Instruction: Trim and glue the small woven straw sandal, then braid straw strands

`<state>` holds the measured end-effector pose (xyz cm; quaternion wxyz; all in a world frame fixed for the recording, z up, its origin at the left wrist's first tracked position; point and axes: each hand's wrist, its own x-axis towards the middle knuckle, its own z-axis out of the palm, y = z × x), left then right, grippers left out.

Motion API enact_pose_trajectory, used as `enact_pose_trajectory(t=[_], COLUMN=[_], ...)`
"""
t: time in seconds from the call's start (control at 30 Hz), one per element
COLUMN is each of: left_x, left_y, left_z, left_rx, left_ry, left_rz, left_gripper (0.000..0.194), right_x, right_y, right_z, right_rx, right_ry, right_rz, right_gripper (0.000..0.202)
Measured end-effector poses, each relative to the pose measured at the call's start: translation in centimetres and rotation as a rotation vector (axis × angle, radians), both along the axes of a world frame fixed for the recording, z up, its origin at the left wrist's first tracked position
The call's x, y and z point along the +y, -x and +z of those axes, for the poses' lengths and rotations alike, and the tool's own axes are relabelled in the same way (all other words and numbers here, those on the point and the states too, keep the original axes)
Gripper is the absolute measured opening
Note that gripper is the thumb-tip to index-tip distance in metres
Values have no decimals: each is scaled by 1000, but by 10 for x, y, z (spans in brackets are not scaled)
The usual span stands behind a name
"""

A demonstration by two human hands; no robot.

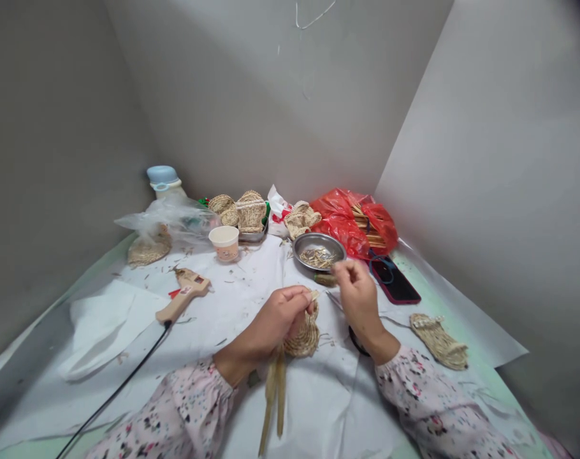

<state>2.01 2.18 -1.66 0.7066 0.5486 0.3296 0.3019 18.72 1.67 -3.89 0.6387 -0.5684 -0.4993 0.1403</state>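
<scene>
Printed marks: the small white-and-peach paper cup [225,247], left of centre, bears a printed motif too small to make out. The beige plastic glue gun [179,303] with a black cord, centre left of the frame, carries dark markings on its body; these cannot be read.

Piece in hand: a tan, coiled straw piece [304,341] is located at lower centre of the frame, above the white covering [319,408] of the worktop. Its visible part shows close, curved rows with a rounded lower edge; the rest is hidden by the left hand [285,315]. Two long, flat, olive-tan straw strips [280,398] hang beneath it towards the bottom edge.

Hands: the left hand grips the piece, a pale strip end [313,295] protruding at its fingertips. The right hand [357,296] is raised just beside, fingers curled together; whether it holds a thin strand cannot be determined.
</scene>
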Motion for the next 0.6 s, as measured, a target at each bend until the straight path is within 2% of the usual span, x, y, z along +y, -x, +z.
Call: enact_pose_trajectory(t=[0.1,0.17,0.27,0.3,0.4,0.43,0.6], left_x=[2,4,6,7,10,10,11], left_y=[1,3,4,5,6,6,7], left_z=[-1,0,2,2,2,1,3], left_rx=[-52,-116,-214,-240,-288,-298,-314], left_ry=[9,35,74,85,114,118,85], left_rz=[25,45,91,112,151,152,159], left_gripper=[25,25,24,24,22,22,23], right_x=[0,-3,-7,-7,-3,-2,-2], right_y=[1,2,5,5,4,4,6], right_z=[1,1,-1,-2,-5,-6,-7], right_rx=[19,12,-14,-42,-181,-218,-352], right_ry=[-64,-46,15,16,-43,-55,60], right_rz=[40,66,50,36,29,45,242], right_gripper=[33,26,50,49,21,19,35])
